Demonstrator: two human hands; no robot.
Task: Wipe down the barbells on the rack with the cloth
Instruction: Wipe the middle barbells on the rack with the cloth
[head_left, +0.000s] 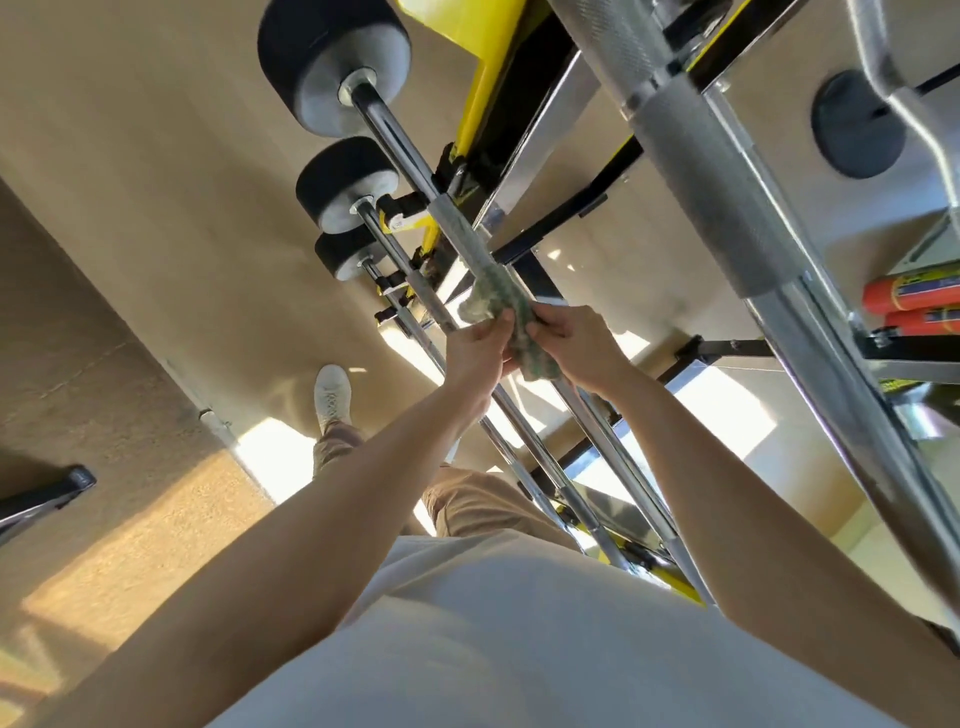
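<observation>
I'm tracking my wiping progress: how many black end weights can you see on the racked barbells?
4. Three run down the left: top weight, middle weight, lowest weight. The right weight sits upper right. Others may be hidden.

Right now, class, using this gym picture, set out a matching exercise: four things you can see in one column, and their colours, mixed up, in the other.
Things:
1. cloth
2. shoe
3. rack post
4. cans

Colours:
A. orange
B. white
C. mottled green
D. yellow

Pairs: 1-C, 2-B, 3-D, 4-A
</observation>
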